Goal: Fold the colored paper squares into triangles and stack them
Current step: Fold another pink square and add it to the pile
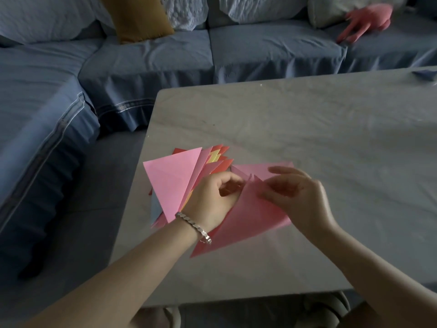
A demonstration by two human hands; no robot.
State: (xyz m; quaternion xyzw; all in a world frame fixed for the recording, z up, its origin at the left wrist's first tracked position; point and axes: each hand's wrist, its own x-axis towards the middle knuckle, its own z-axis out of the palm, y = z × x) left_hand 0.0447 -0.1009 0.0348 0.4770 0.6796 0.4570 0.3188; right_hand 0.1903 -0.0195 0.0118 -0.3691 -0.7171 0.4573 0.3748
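A fanned stack of folded paper triangles (pixel 173 179), pink on top with red, yellow and blue edges showing below, lies at the table's left edge. Just right of it lies a pink paper sheet (pixel 246 221), partly folded, its corners lifted near the middle. My left hand (pixel 212 197), with a silver bracelet on the wrist, pinches the sheet's left corner between the stack and the sheet. My right hand (pixel 298 195) rests over the sheet's upper part, with its fingertips on a raised flap.
The pale marble-look table (pixel 307 129) stretches far to the right and back. A blue sofa (pixel 142 58) wraps around its left and far sides, with a mustard cushion (pixel 137 17) and a pink plush toy (pixel 369 20) on it. A blue object (pixel 425 75) sits at the table's far right edge.
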